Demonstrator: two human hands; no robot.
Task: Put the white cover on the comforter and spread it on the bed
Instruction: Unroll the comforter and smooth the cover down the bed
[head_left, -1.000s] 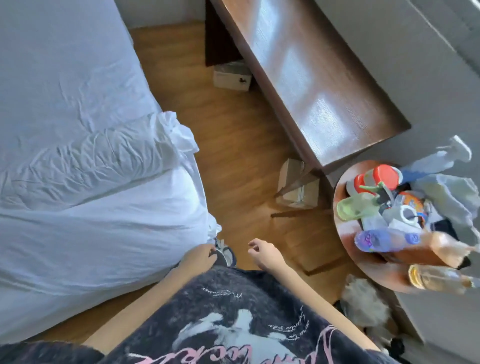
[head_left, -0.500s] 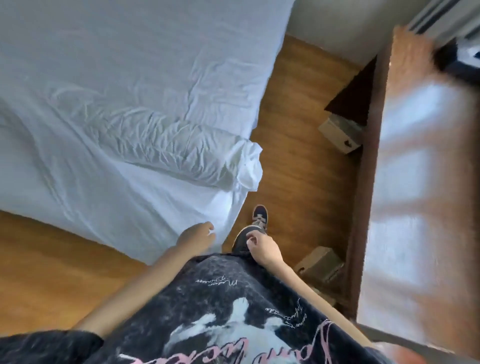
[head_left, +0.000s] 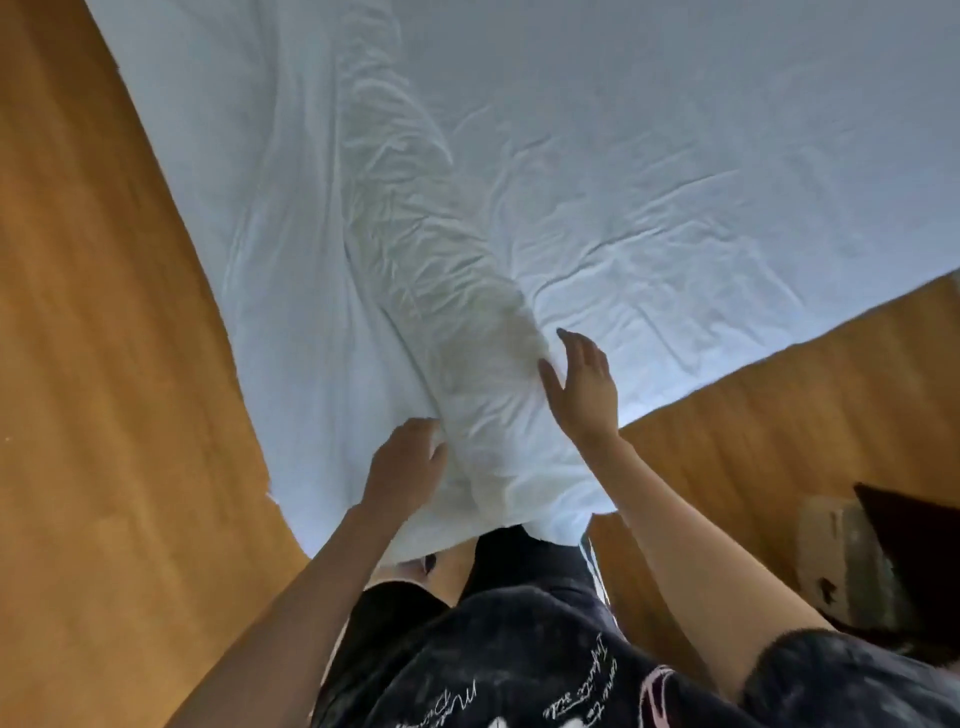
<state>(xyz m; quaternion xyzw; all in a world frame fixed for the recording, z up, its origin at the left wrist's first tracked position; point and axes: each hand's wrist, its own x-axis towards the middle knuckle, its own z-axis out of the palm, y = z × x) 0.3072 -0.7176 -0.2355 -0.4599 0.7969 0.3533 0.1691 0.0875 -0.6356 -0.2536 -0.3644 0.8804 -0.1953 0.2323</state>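
Observation:
The white covered comforter (head_left: 623, 156) lies spread over the bed and hangs off its near corner in front of me. A long crumpled ridge (head_left: 441, 291) of bunched filling runs from the middle down to that corner. My left hand (head_left: 408, 470) rests on the left flank of the ridge near the corner, fingers curled into the white fabric. My right hand (head_left: 584, 387) lies with straight fingers against the ridge's right flank. The bed itself is hidden under the white cloth.
Wooden floor (head_left: 104, 415) runs along both sides of the bed corner. A small cardboard box (head_left: 844, 561) and a dark furniture edge (head_left: 914, 551) sit at the right. My legs and shoe (head_left: 524, 558) stand right at the corner.
I have turned from the desk side to face the bed corner. Both hands rose from my waist and reached forward onto the bunched ridge of the comforter.

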